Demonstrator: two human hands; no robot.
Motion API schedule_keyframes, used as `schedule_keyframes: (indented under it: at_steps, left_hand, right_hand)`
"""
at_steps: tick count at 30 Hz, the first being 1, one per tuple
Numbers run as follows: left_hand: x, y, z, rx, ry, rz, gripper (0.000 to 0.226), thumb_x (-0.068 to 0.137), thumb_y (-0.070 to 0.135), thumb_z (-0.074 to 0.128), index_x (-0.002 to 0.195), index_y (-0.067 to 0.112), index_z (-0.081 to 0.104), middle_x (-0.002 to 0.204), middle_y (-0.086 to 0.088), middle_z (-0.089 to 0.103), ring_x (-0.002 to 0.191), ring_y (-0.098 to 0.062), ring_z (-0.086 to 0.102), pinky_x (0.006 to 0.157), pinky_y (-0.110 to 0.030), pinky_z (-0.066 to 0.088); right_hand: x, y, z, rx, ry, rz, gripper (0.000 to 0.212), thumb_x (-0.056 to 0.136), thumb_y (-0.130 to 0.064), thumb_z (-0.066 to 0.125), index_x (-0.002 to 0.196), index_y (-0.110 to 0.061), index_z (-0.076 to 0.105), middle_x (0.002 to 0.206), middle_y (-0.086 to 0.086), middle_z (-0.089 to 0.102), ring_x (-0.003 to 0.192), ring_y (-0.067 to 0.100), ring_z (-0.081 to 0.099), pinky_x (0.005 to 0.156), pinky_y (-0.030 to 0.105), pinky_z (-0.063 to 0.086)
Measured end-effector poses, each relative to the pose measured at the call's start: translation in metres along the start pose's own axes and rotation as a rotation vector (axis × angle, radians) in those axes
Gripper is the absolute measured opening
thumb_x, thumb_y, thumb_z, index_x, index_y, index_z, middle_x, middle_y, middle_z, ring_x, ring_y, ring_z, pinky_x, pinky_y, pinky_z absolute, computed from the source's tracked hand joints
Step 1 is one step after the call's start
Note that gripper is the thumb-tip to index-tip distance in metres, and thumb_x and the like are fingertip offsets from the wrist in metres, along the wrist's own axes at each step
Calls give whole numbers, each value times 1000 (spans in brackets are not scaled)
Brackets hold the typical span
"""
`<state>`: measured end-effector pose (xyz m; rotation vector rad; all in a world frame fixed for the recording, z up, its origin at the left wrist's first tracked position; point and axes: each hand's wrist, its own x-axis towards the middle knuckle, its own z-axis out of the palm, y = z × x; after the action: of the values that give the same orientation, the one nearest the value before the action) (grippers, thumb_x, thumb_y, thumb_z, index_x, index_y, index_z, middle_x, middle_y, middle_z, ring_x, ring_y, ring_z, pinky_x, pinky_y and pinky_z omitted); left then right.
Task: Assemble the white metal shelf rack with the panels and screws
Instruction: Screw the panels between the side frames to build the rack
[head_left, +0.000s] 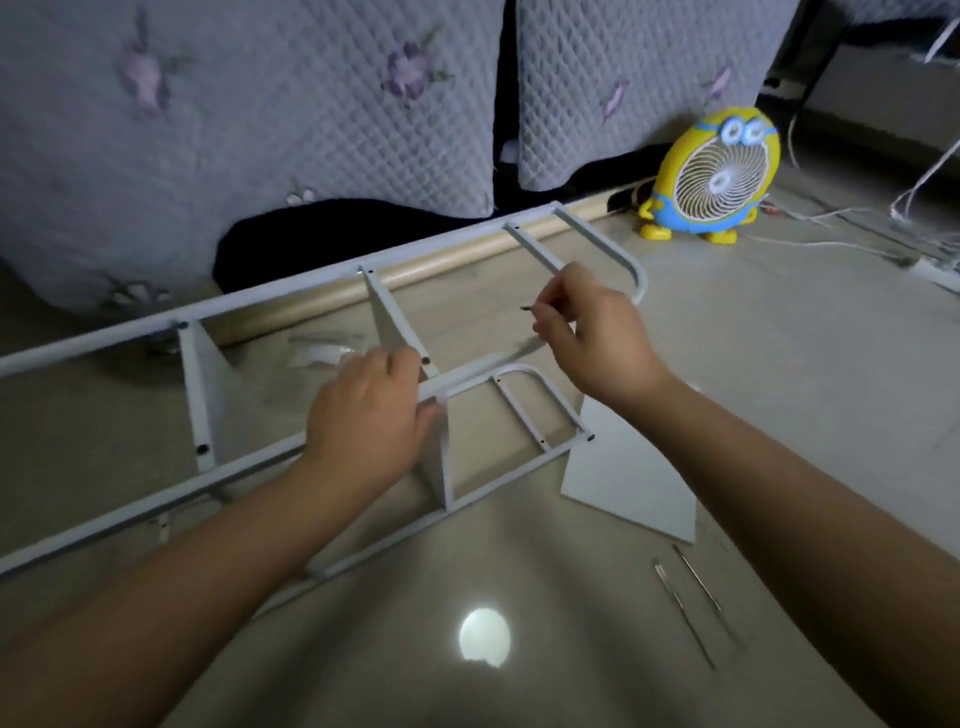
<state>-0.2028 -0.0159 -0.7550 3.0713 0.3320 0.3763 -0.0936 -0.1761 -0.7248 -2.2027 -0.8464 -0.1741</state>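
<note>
The white tubular rack (270, 298) lies sideways with panels fitted, left hand (363, 421) gripping its near rail, right hand (597, 343) pinching a dark screw (525, 308) at its 10 o'clock.

Bare left hand (363, 418), right hand (597, 345)

My left hand (369, 415) curls over the rail (457, 382); my right hand (592, 338), raised, pinches a screw (525, 308) at its fingertips.
</note>
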Motion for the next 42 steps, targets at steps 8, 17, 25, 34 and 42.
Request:
schedule_keyframes:
  at_steps: [8, 17, 25, 34, 42]
  left_hand:
    - [-5, -28, 0, -190, -197, 170, 32, 95, 41, 41, 69, 22, 35, 67, 2, 44, 67, -20, 47, 57, -29, 31]
    - [-26, -52, -29, -138, -557, 388, 37, 93, 46, 40, 62, 26, 34, 63, 7, 41, 57, -3, 38, 57, -21, 32]
    - [21, -69, -39, -245, -399, 64, 44, 94, 44, 37, 77, 10, 58, 74, -3, 59, 71, -19, 55, 65, -30, 42]
    - [91, -89, 6, -254, 122, -134, 28, 92, 22, 47, 112, 11, 63, 109, -11, 59, 103, -29, 53, 80, -35, 42]
    - [76, -102, 37, -188, 376, 28, 34, 80, 20, 48, 49, 8, 57, 44, -5, 51, 40, -26, 49, 56, -23, 24]
  right_hand:
    - [2, -18, 41, -219, -174, 52, 10, 94, -16, 47, 87, -10, 44, 80, 14, 63, 71, 28, 59, 64, 36, 48]
    - [-8, -50, 30, -89, -428, 115, 18, 90, -14, 54, 73, -14, 48, 65, -2, 58, 52, 6, 58, 55, 20, 45]
    - [16, -54, 46, 345, -291, 283, 18, 88, 2, 45, 80, -13, 51, 70, 3, 64, 58, 12, 66, 62, 30, 52]
    - [69, -59, 74, 28, -200, 58, 15, 91, -6, 50, 91, 0, 64, 82, 9, 67, 73, 19, 65, 77, 36, 53]
    - [76, -42, 109, 22, 59, -172, 16, 82, -3, 59, 90, 2, 71, 82, 11, 70, 72, 7, 58, 69, 12, 44]
